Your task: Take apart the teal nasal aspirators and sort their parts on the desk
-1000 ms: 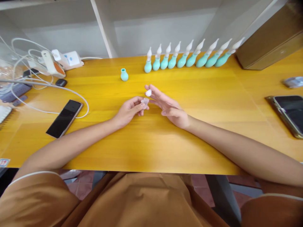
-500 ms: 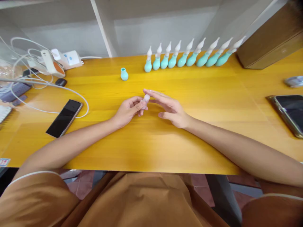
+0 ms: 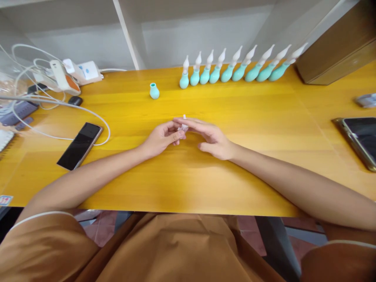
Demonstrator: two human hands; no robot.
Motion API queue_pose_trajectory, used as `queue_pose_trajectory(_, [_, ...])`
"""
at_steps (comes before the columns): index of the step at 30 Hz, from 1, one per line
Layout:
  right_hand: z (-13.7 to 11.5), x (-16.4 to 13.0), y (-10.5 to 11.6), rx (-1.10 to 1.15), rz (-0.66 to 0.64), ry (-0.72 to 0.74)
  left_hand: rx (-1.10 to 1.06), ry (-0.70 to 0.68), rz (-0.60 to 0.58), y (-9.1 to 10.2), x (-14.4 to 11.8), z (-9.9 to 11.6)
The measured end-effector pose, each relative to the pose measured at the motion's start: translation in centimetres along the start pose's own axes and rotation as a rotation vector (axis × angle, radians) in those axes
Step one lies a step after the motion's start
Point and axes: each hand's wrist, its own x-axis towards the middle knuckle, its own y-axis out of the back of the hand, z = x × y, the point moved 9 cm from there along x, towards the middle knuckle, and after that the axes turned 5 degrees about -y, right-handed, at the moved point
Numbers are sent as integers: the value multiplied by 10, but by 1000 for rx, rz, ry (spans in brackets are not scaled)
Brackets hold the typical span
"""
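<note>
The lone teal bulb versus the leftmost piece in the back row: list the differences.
The lone teal bulb has an open neck; the leftmost piece in the row carries a white pointed tip, so it stands taller. The bulb stands apart, nearer the hands; the row piece adjoins its neighbours. Both have upright teal bodies.

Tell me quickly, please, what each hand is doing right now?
Left hand: closed on the small clear tip.
Right hand: fingers pinching the same tip from above.

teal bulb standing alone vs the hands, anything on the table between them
Nothing. In the head view the stretch of yellow table between the lone teal bulb and the left hand and right hand is bare wood; the hands pinch a small clear nozzle piece.
</note>
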Motion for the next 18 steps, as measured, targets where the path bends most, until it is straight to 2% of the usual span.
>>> queue_pose_trajectory(8, [-7,-1,-7,-275,-35,93,-36,-49,25,2,-1,0])
queue_pose_trajectory(18, [-13,-2,-17,-391,-77,117,-45,-66,15,1,0,2])
